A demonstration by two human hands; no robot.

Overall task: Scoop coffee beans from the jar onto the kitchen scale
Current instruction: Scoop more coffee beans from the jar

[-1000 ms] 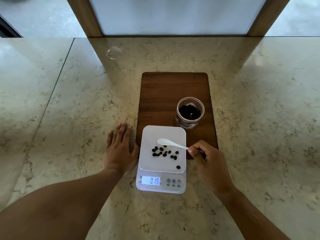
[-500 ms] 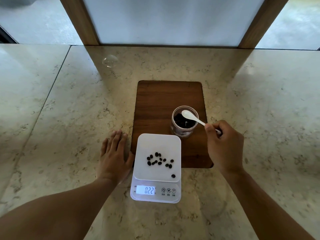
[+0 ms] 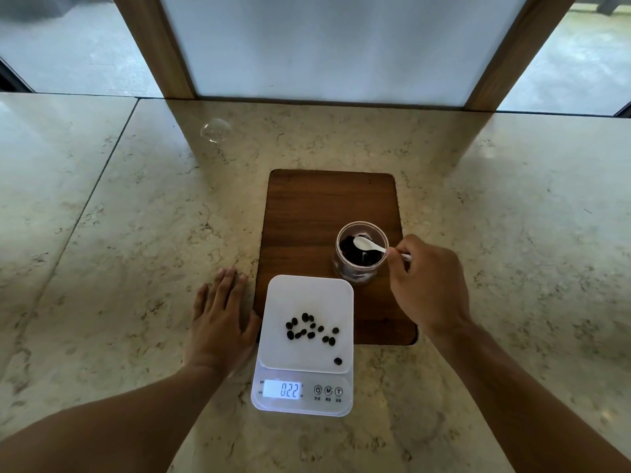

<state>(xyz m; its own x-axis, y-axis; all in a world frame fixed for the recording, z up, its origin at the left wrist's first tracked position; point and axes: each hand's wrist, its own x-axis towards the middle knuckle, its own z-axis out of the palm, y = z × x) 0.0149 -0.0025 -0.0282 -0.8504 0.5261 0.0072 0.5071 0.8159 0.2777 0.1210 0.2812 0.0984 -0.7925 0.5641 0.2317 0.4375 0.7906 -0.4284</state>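
Right hand [image 3: 426, 285] is pinching the handle of a little white spoon [image 3: 367, 244], and the fingers cover most of that handle, only the tip pokes out the far side. The bowl of the spoon sits inside the open jar [image 3: 362, 252], right on top of the beans [image 3: 355, 255] in there. Can't tell if anything is in the spoon yet, it looks plain white from here. The lower part of the jar is hard to read through the glass, just some pale reflections.

Left hand [image 3: 222, 322] lies flat and spread on the desk [image 3: 119, 250], holding nothing, just beside the left edge of the scale [image 3: 304, 346] with the thumb about touching it.

The scale has a loose cluster of beans on its white plate, plus one stray near the front right corner. Display [image 3: 282, 389] reads 0.22 or 022, the dot is too small to be sure. Three round buttons [image 3: 328, 390] next to it, the middle looks like M and the right like T, and the tiny print under them is unreadable.

Jar stands on a wooden board [image 3: 327, 206], and the scale overlaps the board's front edge and hides it. There's a blurry clear round thing [image 3: 215, 130] far back left on the desk, can't say what it is. Both forearms are cut off by the bottom of the frame.
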